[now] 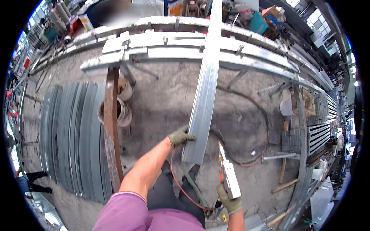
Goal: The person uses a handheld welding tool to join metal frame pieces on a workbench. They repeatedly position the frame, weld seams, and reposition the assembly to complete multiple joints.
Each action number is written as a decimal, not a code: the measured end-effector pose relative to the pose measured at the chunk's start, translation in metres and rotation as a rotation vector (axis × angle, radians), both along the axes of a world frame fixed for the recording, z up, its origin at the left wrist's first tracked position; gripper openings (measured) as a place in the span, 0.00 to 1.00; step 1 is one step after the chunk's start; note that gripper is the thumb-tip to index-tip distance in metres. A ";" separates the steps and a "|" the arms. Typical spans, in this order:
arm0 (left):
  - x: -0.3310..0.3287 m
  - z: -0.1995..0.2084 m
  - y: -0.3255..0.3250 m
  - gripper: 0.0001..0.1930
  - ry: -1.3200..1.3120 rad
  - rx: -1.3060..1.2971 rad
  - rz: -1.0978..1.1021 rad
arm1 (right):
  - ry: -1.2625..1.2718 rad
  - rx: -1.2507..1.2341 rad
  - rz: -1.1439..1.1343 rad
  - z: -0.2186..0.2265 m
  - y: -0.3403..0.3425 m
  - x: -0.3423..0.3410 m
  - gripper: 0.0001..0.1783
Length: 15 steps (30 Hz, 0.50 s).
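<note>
The gloved left hand (179, 138) is gripping the left edge of a long, silver, ribbed metal profile (204, 92), which is stretching away from the person and lying across silver metal rails (154, 56). The gloved right hand (231, 203) is closing around a white, cylindrical, narrow-tipped tool (231, 179), which is pointing forward, apart from the profile. Grey, long corrugated metal sheets (73, 138) are lying left of a rusty brown metal beam (111, 115).
</note>
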State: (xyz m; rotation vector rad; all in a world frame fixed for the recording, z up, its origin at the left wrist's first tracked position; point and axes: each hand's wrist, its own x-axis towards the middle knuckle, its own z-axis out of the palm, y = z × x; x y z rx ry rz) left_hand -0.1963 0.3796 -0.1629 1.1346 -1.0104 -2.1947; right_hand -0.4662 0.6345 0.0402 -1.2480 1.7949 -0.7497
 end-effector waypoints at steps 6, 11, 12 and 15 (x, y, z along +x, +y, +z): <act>0.015 0.001 0.029 0.46 0.012 0.035 -0.044 | 0.035 0.178 -0.002 0.023 -0.003 -0.007 0.14; 0.021 0.006 0.033 0.49 -0.192 0.005 0.017 | 0.099 0.085 0.152 0.037 -0.025 -0.002 0.14; 0.018 0.019 0.034 0.49 -0.230 0.020 0.034 | 0.161 0.072 0.185 0.040 -0.029 -0.004 0.15; 0.033 0.019 0.062 0.45 -0.433 -0.068 0.291 | 0.214 -0.005 0.346 0.047 -0.053 -0.008 0.15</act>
